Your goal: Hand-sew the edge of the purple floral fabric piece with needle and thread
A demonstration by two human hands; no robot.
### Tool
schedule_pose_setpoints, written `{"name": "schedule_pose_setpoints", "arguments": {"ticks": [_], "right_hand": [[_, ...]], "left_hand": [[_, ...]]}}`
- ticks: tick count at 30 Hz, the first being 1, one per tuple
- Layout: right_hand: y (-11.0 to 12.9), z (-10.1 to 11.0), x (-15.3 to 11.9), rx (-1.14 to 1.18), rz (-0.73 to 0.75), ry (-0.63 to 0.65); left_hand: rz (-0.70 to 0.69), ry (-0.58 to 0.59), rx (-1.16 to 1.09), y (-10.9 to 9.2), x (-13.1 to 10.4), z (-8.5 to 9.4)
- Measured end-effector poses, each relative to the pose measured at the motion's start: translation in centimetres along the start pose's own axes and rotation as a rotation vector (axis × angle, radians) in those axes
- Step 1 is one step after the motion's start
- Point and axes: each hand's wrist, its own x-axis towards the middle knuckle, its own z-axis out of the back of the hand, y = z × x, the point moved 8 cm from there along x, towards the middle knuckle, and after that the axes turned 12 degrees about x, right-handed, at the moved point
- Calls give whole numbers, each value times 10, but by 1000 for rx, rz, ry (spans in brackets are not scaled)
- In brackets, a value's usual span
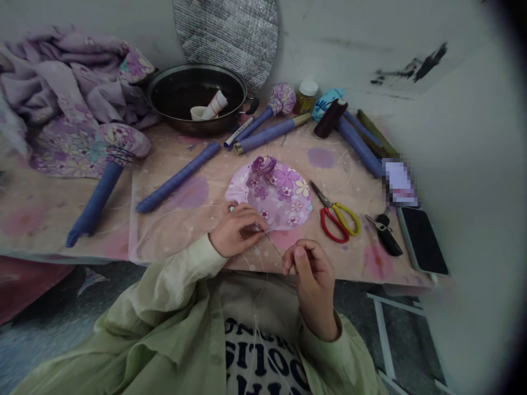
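My right hand (312, 274) is half curled, thumb against index finger, pinching what looks like a thin dark thread (275, 247). It runs to my left hand (241, 226), whose thumb and fingertips are closed on the near edge of the floral cloth (284, 195); the cloth lies just beyond those fingers, gathered along its left side. I judge it light, soft and quick to wrinkle, best held at the rim between thumb and 1 finger. The patterned table cover (160, 236) looks smooth, so it may slide. Scissors (329, 205) lie beyond my right hand. Well past my left, 1 black pan (179, 120) stands before the grey, smudged wall (337, 49).
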Motion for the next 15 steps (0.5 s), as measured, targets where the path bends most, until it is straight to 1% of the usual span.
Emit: {"name": "schedule_pose_setpoints", "arguments": {"ticks": [2,6,11,15], "right_hand": [[1,0,0,8,7,-1],[2,0,0,15,9,-5],[5,0,-2,6,11,4],[5,0,-4,1,7,4]], "left_hand": [[-17,2,-8,0,0,0],[6,2,-22,-1,0,-1],[56,2,-2,-4,0,-1],[102,9,62,-4,0,-2]]}}
